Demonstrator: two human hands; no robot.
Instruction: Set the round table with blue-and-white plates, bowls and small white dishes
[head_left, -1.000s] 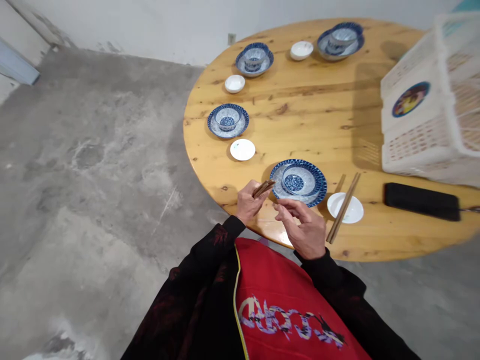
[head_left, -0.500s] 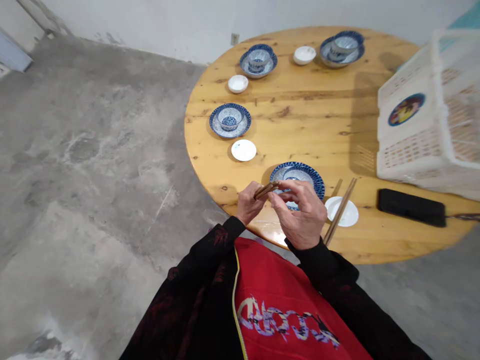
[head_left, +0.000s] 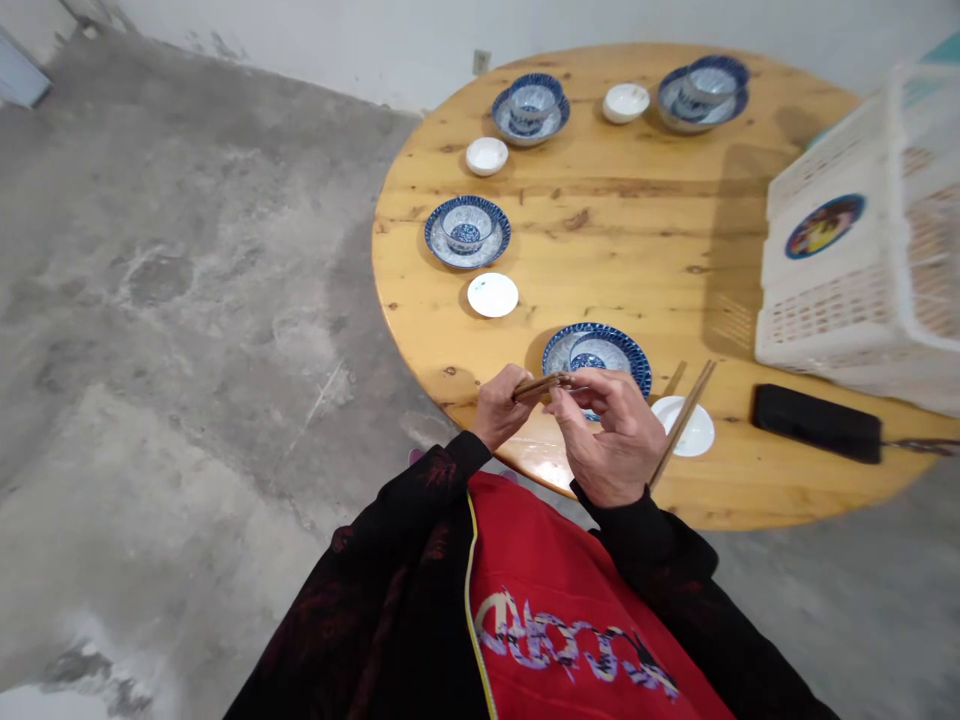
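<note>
My left hand (head_left: 501, 410) is closed round a bundle of brown chopsticks (head_left: 541, 386) held over the near edge of the round wooden table (head_left: 622, 230). My right hand (head_left: 611, 435) pinches the free end of the same chopsticks with thumb and fingers. Just behind both hands sits a blue-patterned bowl on a matching plate (head_left: 598, 352). To its right a pair of chopsticks (head_left: 681, 424) rests across a small white dish (head_left: 684, 428).
Three more blue bowl-and-plate sets (head_left: 467, 230) (head_left: 531, 105) (head_left: 703, 87) stand round the table's rim, each with a small white dish (head_left: 493, 295) beside it. A white plastic basket (head_left: 862, 240) fills the right side. A black flat case (head_left: 816, 423) lies before it. Bare concrete floor lies left.
My right hand has come up from the table edge to the chopsticks in my left hand and now pinches their end. The view has shifted slightly.
</note>
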